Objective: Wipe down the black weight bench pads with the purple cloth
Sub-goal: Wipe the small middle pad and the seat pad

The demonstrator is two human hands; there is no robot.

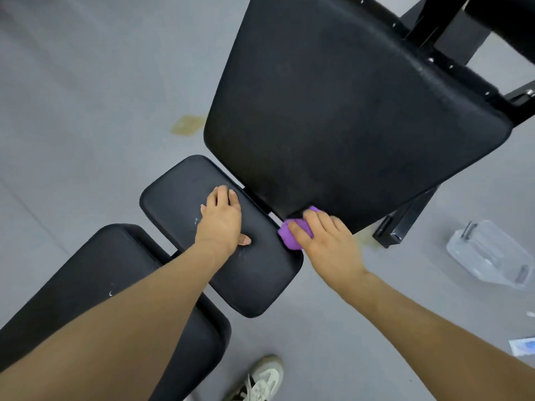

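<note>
Nearest, a white and black shoe (pixel 260 382) stands on the grey floor (pixel 86 111), beside the lowest black pad (pixel 95 273), which the left forearm crosses. Just beyond lies the middle pad (pixel 179 192). The left hand (pixel 221 219) rests flat on it, fingers straight and slightly spread, thumb out to the side, holding nothing. At this pad's right edge, in the gap before the large back pad (pixel 341 111), the right hand (pixel 321 237) presses the bunched purple cloth (pixel 289 237), fingers curled over it; the cloth touches the back pad's lower corner. To the right, a clear plastic container (pixel 489 253) lies on the floor near the black frame foot (pixel 390 230). Farther left, a yellowish stain (pixel 186 124) marks the floor. Farthest, the black metal frame (pixel 451 27) rises behind the back pad.
</note>
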